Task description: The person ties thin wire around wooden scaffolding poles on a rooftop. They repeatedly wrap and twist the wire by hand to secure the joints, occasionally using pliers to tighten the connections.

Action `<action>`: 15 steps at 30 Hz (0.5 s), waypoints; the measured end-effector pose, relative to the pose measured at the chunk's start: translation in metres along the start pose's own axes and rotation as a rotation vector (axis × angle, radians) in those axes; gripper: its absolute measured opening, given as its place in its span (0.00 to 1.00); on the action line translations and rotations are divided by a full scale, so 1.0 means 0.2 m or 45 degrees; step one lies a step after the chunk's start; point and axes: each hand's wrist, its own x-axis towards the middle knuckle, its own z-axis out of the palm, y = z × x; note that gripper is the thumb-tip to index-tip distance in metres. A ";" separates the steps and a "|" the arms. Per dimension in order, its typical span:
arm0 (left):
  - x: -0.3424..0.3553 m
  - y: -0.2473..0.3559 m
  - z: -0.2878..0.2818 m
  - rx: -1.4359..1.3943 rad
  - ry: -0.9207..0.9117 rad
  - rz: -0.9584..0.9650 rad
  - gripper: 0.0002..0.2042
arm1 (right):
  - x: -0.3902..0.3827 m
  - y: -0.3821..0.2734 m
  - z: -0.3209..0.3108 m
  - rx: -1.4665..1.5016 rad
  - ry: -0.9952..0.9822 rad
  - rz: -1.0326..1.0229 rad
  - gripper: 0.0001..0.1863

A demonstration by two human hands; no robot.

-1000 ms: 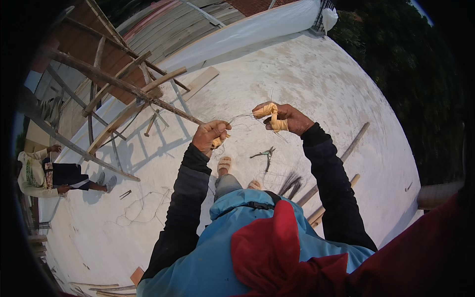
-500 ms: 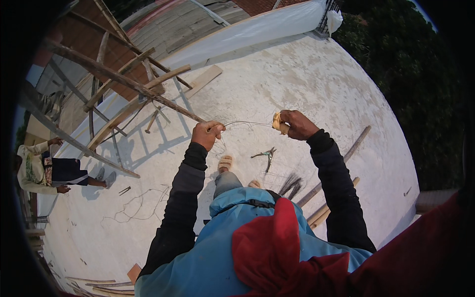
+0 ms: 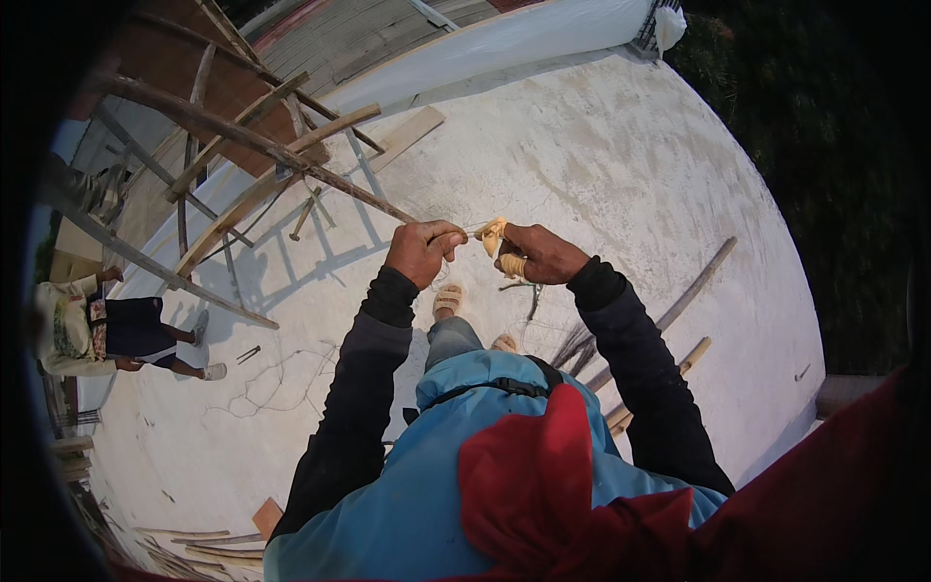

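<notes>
Pinched closed, my left hand (image 3: 425, 252) holds a thin wire (image 3: 472, 234). Just to its right, my right hand (image 3: 551, 254) is also closed on the wire, its fingers wrapped in pale yellow strips (image 3: 493, 236). The two hands nearly meet at chest height, and only a short stretch of wire shows between them. On the pale floor below, pliers (image 3: 534, 303) lie partly hidden under my right hand. Close to my feet is a bundle of dark thin wires (image 3: 576, 347), partly covered by my right arm.
A timber frame of rough poles (image 3: 262, 145) stands at the upper left. Near it is another person (image 3: 126, 325). Loose tangled wire (image 3: 262, 388) and a small dark tool (image 3: 248, 355) lie on the left. Wooden poles (image 3: 698, 281) lie on the right.
My hands have come together from wide apart; the right moved left and the left slightly right. The wire span between them has shortened. The pliers are now partly covered.
</notes>
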 end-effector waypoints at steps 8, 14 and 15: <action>-0.24 -0.19 -0.01 0.182 -0.033 -0.038 0.08 | -0.08 0.12 -0.03 0.186 0.095 -0.118 0.10; -0.33 -0.21 0.12 0.624 -0.450 0.135 0.11 | -0.09 0.05 -0.10 -0.285 0.117 -0.429 0.06; -0.33 -0.21 0.12 0.608 -0.470 0.152 0.12 | -0.10 0.04 -0.10 -0.267 0.147 -0.501 0.07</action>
